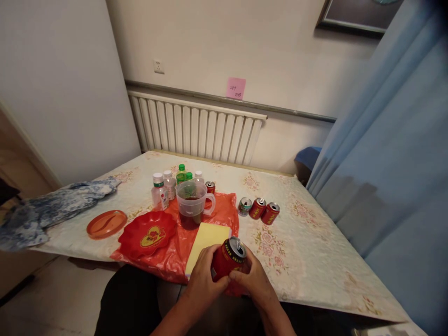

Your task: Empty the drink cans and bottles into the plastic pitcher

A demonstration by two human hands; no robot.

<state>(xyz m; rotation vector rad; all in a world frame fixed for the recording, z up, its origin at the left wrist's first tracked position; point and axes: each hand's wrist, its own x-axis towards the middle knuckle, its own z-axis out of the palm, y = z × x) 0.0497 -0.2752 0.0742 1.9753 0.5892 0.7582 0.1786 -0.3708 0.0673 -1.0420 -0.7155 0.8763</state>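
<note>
Between both hands, near the front edge of the table, is a red drink can [226,259] with a dark rim; its top looks opened and the tab stands up. My left hand [203,275] wraps its left side, and my right hand [255,277] wraps the right, thumbs nearly meeting in front. Just behind lies a yellow pad [209,240] on a red plastic bag [171,261]. A clear plastic jug [192,205] holding dark liquid stands beyond the pad. To the right of it are a green can [244,206] and two red cans [258,208], [270,213].
A red scalloped plate [147,234] and an orange lid [107,224] lie left. Several bottles [160,192] and another red can [210,187] stand around the jug. Blue-white cloth [59,210] covers the table's left end. A blue curtain [381,154] hangs right; a radiator [199,128] is behind.
</note>
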